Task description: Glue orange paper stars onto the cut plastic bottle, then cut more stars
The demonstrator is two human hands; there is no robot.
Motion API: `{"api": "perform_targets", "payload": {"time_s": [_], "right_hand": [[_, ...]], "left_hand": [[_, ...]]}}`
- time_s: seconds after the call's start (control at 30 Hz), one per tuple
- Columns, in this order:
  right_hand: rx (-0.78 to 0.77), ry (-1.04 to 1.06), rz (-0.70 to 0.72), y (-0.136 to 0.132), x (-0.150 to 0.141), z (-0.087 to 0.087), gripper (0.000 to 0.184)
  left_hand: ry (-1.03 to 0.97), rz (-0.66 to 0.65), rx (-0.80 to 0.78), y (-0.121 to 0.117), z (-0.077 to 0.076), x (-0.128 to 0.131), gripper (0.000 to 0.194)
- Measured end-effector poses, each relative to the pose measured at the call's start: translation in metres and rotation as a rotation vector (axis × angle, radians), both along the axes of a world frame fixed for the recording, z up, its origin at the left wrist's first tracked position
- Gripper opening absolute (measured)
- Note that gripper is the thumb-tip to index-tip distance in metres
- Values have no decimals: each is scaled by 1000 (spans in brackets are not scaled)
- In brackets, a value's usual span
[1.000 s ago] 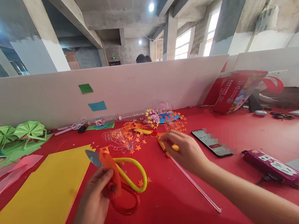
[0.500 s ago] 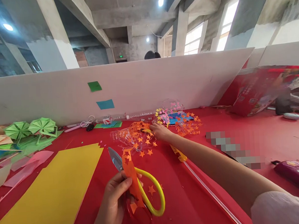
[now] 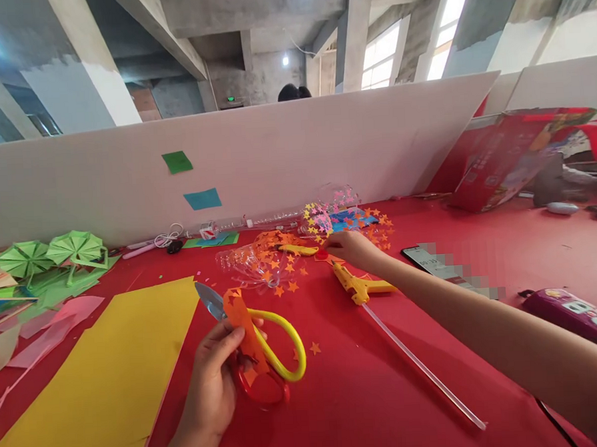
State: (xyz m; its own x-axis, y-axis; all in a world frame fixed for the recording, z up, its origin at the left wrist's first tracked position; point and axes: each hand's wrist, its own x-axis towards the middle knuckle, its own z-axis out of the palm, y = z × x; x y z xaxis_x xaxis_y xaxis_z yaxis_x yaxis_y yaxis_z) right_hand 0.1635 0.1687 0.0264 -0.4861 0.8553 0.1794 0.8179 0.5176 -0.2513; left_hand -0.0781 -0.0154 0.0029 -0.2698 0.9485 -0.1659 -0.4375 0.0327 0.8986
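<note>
My left hand (image 3: 213,368) is closed around scissors (image 3: 286,374) with one yellow and one red handle loop, and a strip of orange paper (image 3: 245,330) with star-shaped cutouts is pinched against them. My right hand (image 3: 350,247) reaches to the far middle of the table, fingertips pinched at a small red round piece (image 3: 321,254). Just left of it lies a yellow tool (image 3: 300,250) beside a clear plastic bottle piece (image 3: 253,269) strewn with orange paper stars (image 3: 279,291). Below my right wrist rests a yellow glue gun (image 3: 354,286) with a long clear glue stick (image 3: 423,367).
Yellow paper sheets (image 3: 86,368) cover the left front, with green paper umbrellas (image 3: 77,248) and pink scraps (image 3: 58,329) beyond. A phone (image 3: 431,263) and purple case (image 3: 573,316) lie at right. A white partition (image 3: 255,159) and red box (image 3: 500,166) stand behind.
My right hand has moved right, away from the yellow tool, and a red round piece now shows at its fingertips. My left hand has shifted left and up with the scissors and orange paper.
</note>
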Motion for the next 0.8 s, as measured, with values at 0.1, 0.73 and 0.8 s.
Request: {"api": "perform_targets", "payload": {"time_s": [0.1,0.73,0.8], "right_hand": [[-124,64,100,-59,9,5,21],[179,335,236,-156,-30,5,15],[347,315,252,-165,-34,7,15]], "left_hand": [[19,55,24,3,2,-1,23],[71,-47,111,3,12,13,18],[88,-69,131,5,21,18,17]]}}
